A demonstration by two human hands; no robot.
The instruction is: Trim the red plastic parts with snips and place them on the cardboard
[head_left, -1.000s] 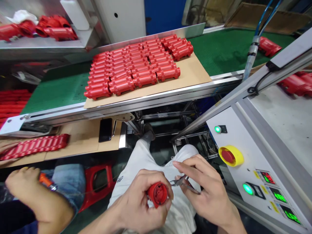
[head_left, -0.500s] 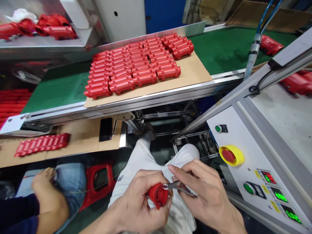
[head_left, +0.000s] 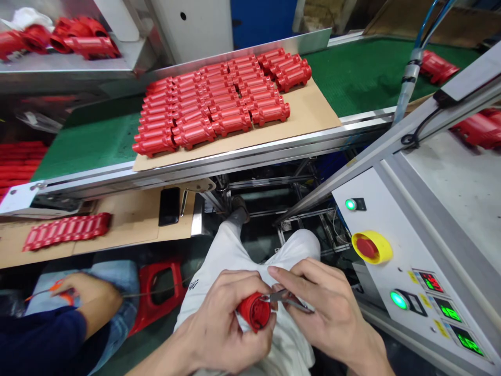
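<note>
One red housing [head_left: 259,313] and one pair of pliers [head_left: 287,298] are in the hands: the left hand [head_left: 223,313] is wrapped around the housing above the lap, its open end facing up, and the right hand [head_left: 332,308] grips the pliers, their tips at the rim's right side. The housing sits left of the right hand. One phone [head_left: 169,206] and one slim metallic item [head_left: 183,202] lie near the lower surface's [head_left: 133,214] right edge. Red parts [head_left: 230,99], too crowded to count surely, leave the cardboard's [head_left: 315,117] near right corner bare.
</note>
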